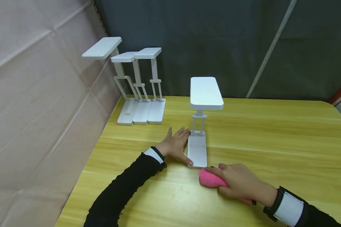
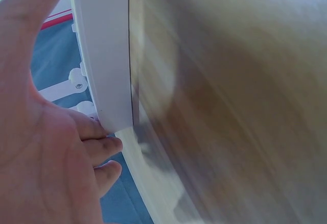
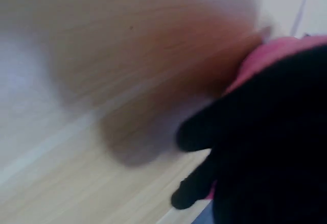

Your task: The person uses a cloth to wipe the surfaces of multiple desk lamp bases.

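Observation:
A white folding stand with a flat top plate stands upright on the wooden table. Against the left side of its base my left hand lies with fingers spread, thumb by the front corner and fingertips near the rear end. In the left wrist view the fingers reach the end of the white base. My right hand grips a bunched pink cloth with dark edging, on the table just in front of the base. The right wrist view shows that hand dark against the pink cloth.
Three similar white stands are lined up side by side at the back left, one top plate jutting left. A pale fabric wall borders the left side, and a dark curtain hangs behind the table.

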Demonstrator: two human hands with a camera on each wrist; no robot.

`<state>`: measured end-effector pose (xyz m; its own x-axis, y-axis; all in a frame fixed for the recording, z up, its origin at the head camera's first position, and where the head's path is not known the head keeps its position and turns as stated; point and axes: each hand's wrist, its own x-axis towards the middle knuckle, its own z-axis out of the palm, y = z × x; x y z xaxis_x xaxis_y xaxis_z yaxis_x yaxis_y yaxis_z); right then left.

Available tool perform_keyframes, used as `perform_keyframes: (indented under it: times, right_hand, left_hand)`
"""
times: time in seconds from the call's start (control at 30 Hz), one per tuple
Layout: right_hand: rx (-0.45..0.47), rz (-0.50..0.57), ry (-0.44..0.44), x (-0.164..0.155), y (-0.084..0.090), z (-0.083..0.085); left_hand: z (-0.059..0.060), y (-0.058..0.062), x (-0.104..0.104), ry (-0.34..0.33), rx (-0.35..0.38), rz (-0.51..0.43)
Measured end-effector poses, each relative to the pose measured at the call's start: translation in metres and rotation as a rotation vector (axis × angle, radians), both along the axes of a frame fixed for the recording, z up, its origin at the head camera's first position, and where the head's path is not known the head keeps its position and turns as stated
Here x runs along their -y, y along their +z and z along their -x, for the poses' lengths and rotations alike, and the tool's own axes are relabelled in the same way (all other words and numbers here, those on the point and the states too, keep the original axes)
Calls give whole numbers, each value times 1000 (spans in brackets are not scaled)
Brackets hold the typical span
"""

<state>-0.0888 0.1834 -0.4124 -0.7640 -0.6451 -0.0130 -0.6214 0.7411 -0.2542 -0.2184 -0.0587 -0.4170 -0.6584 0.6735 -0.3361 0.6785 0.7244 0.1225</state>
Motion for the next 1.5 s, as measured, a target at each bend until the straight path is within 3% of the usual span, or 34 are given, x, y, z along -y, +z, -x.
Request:
perform_keyframes:
  times: [0.17,0.37,0.5,0.6,0.7,0.8,1.17,1.3,1.37,1.5]
  right_hand:
    - [40,28,-122,-20,16,17]
    - [-105,-107,-340,-25,22,65]
    - [-228,-207,-353,-15,6,87]
    - [-326,-257,-292,-7,-7,92]
    - [-408,-293,-207,0,-13,89]
    - [-433,-319,-137,4,-12,79]
    - [-507,-258,39,2,-10,20]
    - [-490,-238,87,0,-8,7]
    - [-436,-221,126,-3,-4,4]
    - [-336,-138,193,-17,3,12]
  left_hand:
    - [1,2,1,-5,-6,10]
    - [1,4,0,-4,-22,29]
    - [-1,4,-1,-4,-14,33]
    - [-2,3,-3,-6,-15,18]
    - [-3,2,-4,-10,-17,6]
    - [-2,1,-3,-3,-15,17]
    - [-1,1,-2,4,-22,19]
    - [-1,1,-1,10,-14,17]
    - [-2,2,-1,11,-11,9]
    - [-2,2,-1,7,-7,2]
